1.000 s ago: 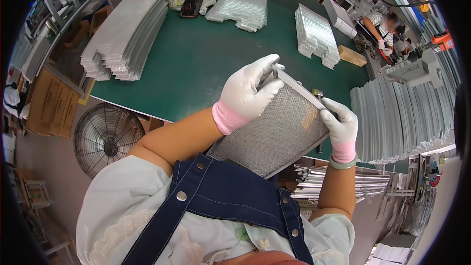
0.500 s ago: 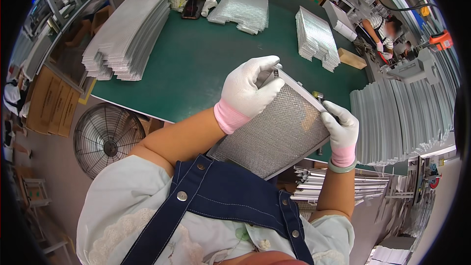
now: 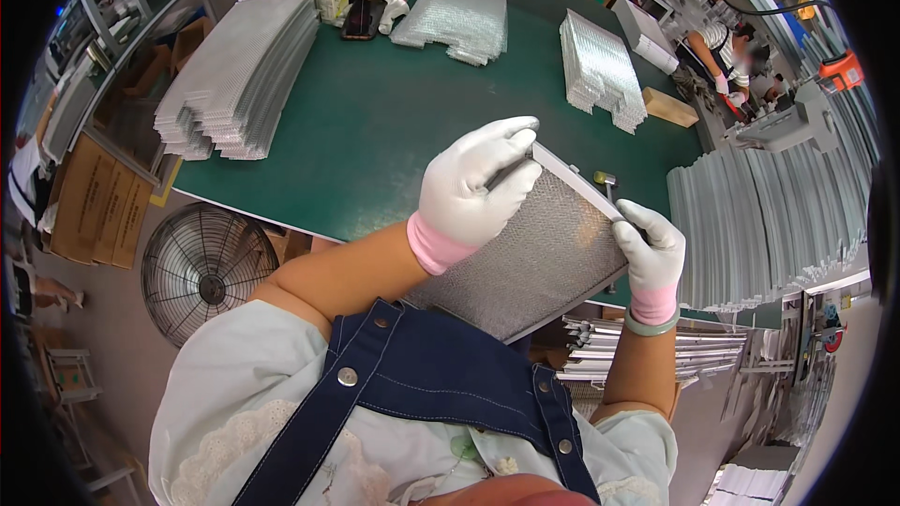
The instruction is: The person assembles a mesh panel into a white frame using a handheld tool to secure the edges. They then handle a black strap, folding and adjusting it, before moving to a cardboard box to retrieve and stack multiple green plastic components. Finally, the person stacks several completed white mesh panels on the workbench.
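A rectangular metal mesh filter panel [image 3: 530, 267] with a silvery frame is held tilted in front of my apron, over the table's near edge. My left hand [image 3: 475, 183], in a white glove with a pink cuff, pinches the frame's far left corner between thumb and fingers. At the right corner, my gloved right hand [image 3: 652, 248] grips the frame, its thumb lying along the rim. Just beyond that rim lies a small mallet [image 3: 606, 180] with a yellow-green head, partly hidden by the panel.
On the green table [image 3: 375, 122] stand a tall stack of mesh sheets [image 3: 239, 75] at left, two smaller stacks [image 3: 455, 19] [image 3: 600, 70] farther back, a phone [image 3: 364, 17] and a wooden block [image 3: 669, 107]. Frame strips [image 3: 769, 225] crowd the right; a fan [image 3: 210, 272] stands lower left. A co-worker [image 3: 722, 52] is beyond.
My left fingers have shifted slightly at the corner, and the small dark metal piece seen between them is now hidden. More of the mallet shows. The right hand keeps its grip.
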Available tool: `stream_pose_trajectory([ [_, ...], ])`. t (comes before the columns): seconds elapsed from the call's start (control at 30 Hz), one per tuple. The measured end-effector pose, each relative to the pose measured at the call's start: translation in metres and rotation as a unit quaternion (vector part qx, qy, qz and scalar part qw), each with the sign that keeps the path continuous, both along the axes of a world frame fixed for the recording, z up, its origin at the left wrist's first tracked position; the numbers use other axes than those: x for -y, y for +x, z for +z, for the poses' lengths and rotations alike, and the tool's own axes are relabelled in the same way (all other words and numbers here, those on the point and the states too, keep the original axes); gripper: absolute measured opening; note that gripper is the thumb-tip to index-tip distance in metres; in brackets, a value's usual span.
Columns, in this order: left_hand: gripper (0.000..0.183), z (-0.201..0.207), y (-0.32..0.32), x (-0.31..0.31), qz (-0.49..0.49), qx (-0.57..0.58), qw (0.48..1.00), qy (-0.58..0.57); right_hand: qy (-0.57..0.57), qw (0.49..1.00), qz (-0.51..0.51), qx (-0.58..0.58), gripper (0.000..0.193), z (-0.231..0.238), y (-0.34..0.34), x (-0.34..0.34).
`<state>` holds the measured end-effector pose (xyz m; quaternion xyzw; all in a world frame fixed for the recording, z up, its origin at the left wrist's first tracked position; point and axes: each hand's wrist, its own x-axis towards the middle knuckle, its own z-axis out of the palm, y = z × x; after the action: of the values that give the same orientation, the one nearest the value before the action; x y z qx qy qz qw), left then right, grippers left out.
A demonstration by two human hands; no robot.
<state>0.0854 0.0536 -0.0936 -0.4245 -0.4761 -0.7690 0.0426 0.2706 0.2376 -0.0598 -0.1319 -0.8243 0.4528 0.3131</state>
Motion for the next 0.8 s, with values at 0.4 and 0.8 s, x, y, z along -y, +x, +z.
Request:
stream_pose_trajectory([
  [0.4,0.040,0.015,-0.013,0.029,-0.132,-0.026,0.990,-0.052,0.039,0.996,0.053,-0.060,0.028,0.006,0.003,0.009],
  [0.8,0.037,0.011,-0.010,0.031,-0.173,0.040,0.984,-0.027,0.068,0.995,0.061,-0.045,0.027,0.011,0.008,0.010],
])
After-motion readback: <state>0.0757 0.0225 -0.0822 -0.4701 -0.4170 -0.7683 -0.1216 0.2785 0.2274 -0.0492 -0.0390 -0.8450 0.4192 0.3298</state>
